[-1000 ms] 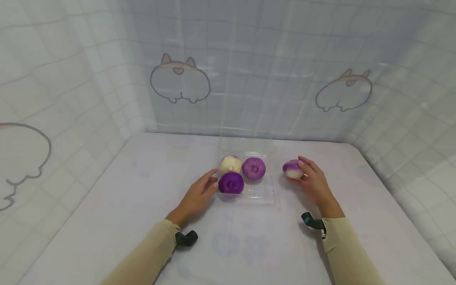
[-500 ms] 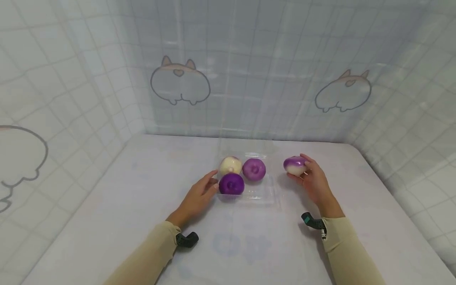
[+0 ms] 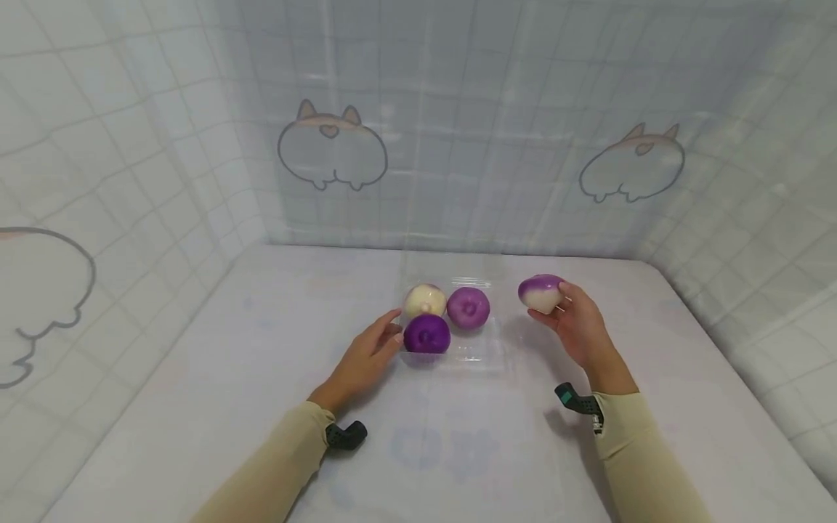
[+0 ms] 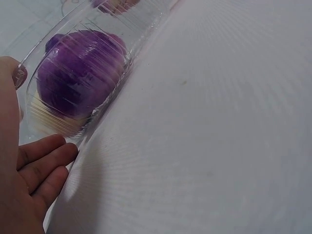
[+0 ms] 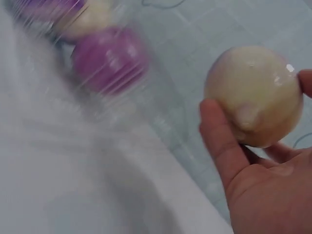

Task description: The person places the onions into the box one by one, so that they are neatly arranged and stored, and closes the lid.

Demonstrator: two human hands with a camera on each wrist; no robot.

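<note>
A clear plastic box (image 3: 480, 356) holds three round, glossy vegetables that look like turnips: a whitish one (image 3: 423, 299), a dark purple one (image 3: 427, 334) in front of it, and a lighter purple one (image 3: 468, 309) to the right. My left hand (image 3: 362, 359) rests at the box's left side, fingers fairly straight; the left wrist view has the thumb (image 4: 18, 75) at the box's corner. My right hand (image 3: 580, 327) holds a purple-and-white turnip (image 3: 541, 293) raised right of the box, thumb and fingers round it. Its pale side with a small nub faces the right wrist camera.
The box's see-through lid (image 3: 451, 264) stands open at the back. A white cloth covers the table (image 3: 294, 290). Tiled-pattern sheets with cartoon outlines hang behind (image 3: 458, 145) and along both sides. Each wrist wears a dark camera mount.
My right hand has lifted the purple-and-white turnip slightly and tilted it, so more of its pale underside shows. The left hand and the box have stayed in place.
</note>
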